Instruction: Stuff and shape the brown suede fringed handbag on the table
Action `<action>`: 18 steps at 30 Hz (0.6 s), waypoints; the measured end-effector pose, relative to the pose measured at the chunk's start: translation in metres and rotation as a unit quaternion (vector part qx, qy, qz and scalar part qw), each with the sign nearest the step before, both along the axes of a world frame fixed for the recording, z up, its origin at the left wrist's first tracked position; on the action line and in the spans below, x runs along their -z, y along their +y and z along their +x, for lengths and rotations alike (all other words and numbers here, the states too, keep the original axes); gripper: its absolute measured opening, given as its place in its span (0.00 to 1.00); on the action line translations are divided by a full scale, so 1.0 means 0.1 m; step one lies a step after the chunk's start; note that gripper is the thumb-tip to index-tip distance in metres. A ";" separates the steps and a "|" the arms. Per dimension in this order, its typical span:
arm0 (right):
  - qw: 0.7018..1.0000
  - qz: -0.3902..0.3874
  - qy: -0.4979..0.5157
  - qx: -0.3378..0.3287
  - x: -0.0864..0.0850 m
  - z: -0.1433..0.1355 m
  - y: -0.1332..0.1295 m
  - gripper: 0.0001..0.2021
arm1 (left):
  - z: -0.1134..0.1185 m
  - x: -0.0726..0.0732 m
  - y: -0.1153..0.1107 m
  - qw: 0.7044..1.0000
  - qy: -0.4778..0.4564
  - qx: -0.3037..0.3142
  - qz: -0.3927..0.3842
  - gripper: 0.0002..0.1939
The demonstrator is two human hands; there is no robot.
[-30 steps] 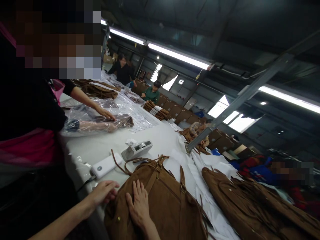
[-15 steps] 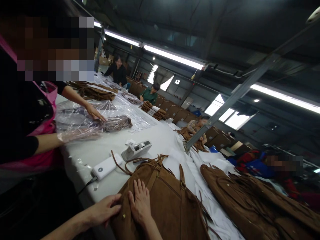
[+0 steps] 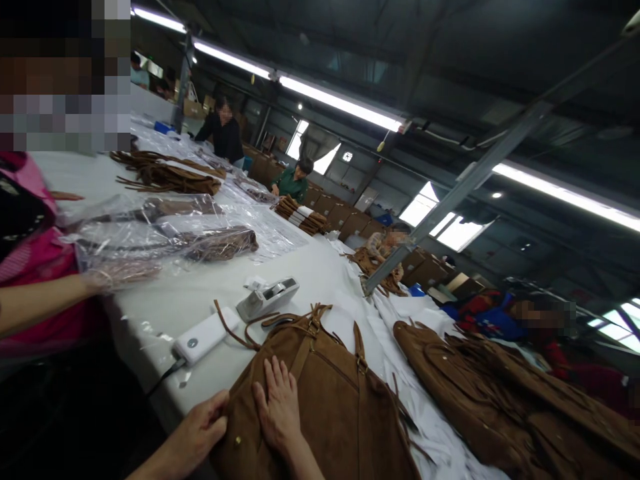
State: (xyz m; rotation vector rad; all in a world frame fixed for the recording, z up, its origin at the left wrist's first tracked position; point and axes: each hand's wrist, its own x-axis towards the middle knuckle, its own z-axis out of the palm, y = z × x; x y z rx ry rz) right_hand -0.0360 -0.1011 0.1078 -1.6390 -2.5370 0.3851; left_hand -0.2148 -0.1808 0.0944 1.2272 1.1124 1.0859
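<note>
- Right at the near edge of the long white table (image 3: 210,293), the brown suede handbag (image 3: 325,400) lay flat in front of me, buckled straps pointing away.
- My right hand (image 3: 278,408) was spread flat on top of it, palm down, fingers straight, pressing rather than gripping anything.
- My left hand (image 3: 200,427) was curled against the bag's near left edge, thumb on the suede. Looked like a light pinch of the side, though I honestly couldn't tell how much it had actually grabbed.
- Suede like that seemed soft and floppy to me, not slippery, probably light with nothing inside. I'd say it would sag if lifted by one corner, so the strap loops (image 3: 280,320) or both sides looked like the sane places to hold.
- Just beyond it sat a white power bank (image 3: 203,339) with a cable, and a grey tape dispenser (image 3: 267,298).
- Another fringed brown suede bag (image 3: 480,393) lay to my right, on white wrapping paper (image 3: 400,320).
- Off to my left, a co-worker's arm (image 3: 45,303) reached into clear plastic bags (image 3: 165,233).
</note>
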 end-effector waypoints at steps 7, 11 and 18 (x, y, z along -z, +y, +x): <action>0.998 -0.049 0.048 0.007 -0.07 0.01 0.07 0.29 | -0.05 -0.04 -0.05 0.993 -0.013 0.106 -0.042 0.16; 0.985 -0.141 0.100 0.025 -0.26 0.10 -0.16 0.32 | -0.17 -0.28 -0.06 0.979 0.093 0.174 0.042 0.15; 0.990 -0.108 0.064 -0.062 0.08 0.18 -0.73 0.35 | -0.11 0.23 -0.03 0.932 0.294 0.153 0.150 0.26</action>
